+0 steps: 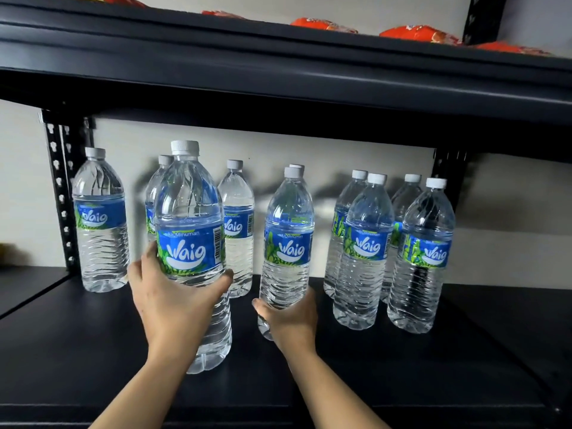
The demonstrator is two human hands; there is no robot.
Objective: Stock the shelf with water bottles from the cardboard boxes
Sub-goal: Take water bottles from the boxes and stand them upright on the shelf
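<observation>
My left hand point(173, 300) grips a clear water bottle point(190, 212) with a blue label and white cap around its middle; its base is at the black shelf point(77, 351) surface near the front. My right hand point(289, 317) grips a second, like bottle point(288, 230) low on its body, just right of the first. Several more of the same bottles stand upright on the shelf: one at the far left point(100, 218), two behind the left-hand bottle point(238, 224), and a cluster at the right point(421, 255). No cardboard box is in view.
The upper shelf board point(278, 72) hangs low over the bottle caps, with orange snack packs point(418, 34) on top. Black perforated uprights point(60, 193) stand at the back left and back right point(448, 178). A light wall lies behind.
</observation>
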